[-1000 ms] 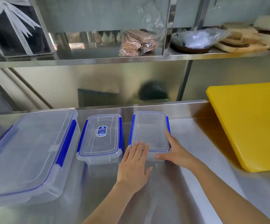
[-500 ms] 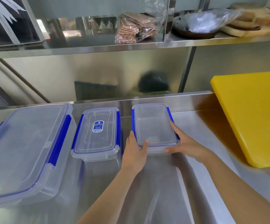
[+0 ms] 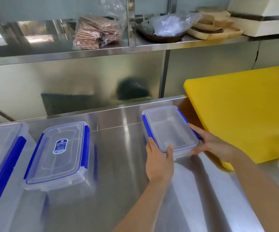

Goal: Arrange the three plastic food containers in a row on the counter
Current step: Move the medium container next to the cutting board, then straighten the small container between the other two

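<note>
On the right half of the stainless-steel table (image 3: 122,164), the small clear plastic food container with blue side clips (image 3: 169,129) now sits just beside the thick yellow cutting board (image 3: 245,111). Half a second ago it stood close against the labelled clear rectangular container with blue clips (image 3: 58,154); a wide bare strip of steel now separates the two. Large clear lidded container with a blue clip (image 3: 1,158) at far left, partly out of view, looks unmoved. Judgement: the row is being spread out, spacing now uneven, the small one perhaps too far right.

Left hand (image 3: 158,161): fingers curled over the near-left corner, thumb lying on the lid, gripping the rim. Right hand (image 3: 209,143): fingers wrapped along the right side and near-right corner, clasping it. Cannot tell whether the container rests on the table or is lifted slightly.
</note>
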